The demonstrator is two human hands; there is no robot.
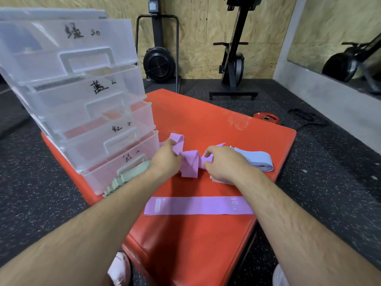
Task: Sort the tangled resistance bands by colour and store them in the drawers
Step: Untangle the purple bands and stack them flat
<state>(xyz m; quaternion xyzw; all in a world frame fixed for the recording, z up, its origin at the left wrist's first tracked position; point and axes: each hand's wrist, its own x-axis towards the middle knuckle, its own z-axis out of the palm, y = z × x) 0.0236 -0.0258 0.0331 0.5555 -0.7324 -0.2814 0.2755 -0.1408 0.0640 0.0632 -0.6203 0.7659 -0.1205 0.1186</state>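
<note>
- The left hand (165, 159) grips one end of a twisted purple band (189, 162), with its fingers curled round a raised loop of it.
- The right hand (224, 164) pinches the other end of the same band, thumb under and fingers curled over.
- The twisted purple band lies on the red worktop (206, 120) between the two hands, just right of the drawers (82, 96).
- A flat purple band (198, 205) lies stretched out straight on the worktop, nearer the person and apart from the twisted one.
- Folded blue bands (257, 161) sit just beyond the right hand, near the worktop's right edge.
- A pale pink band (218, 181) shows under the right wrist, mostly hidden.
- Green bands (125, 176) rest against the front of the lowest drawer, partly covered by the left forearm.
- The drawers are a clear stack of four, each front with a handwritten label.
- A red weight plate (266, 118) lies on the floor beyond the worktop.
</note>
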